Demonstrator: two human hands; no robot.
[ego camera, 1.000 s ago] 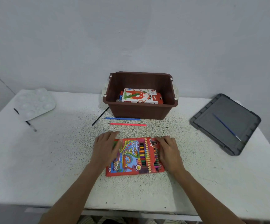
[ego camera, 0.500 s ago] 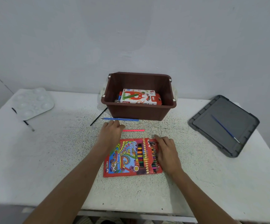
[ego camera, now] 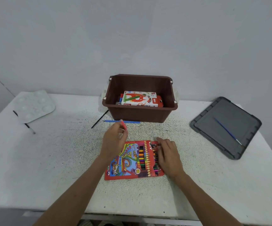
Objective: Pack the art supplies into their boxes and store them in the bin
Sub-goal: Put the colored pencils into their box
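A red colour pencil box (ego camera: 132,160) lies flat on the table in front of me, its open right end showing rows of pencils. My right hand (ego camera: 168,154) rests on that open end, fingers spread over the pencils. My left hand (ego camera: 114,141) hovers above the box's upper left corner, pinching a pink pencil (ego camera: 124,125) lifted off the table. A blue pencil (ego camera: 122,122) lies just in front of the brown bin (ego camera: 140,114). Inside the bin sits an oil pastels box (ego camera: 140,98).
A black pencil (ego camera: 99,119) lies slanted at the bin's left. A white paint palette (ego camera: 34,106) with a black brush (ego camera: 24,123) beside it sits far left. The grey bin lid (ego camera: 226,126) at right carries a blue paintbrush (ego camera: 226,130).
My left hand left the pencil box, reached forward to the pink pencil and has picked it up off the table. My right hand stayed on the box's open end.
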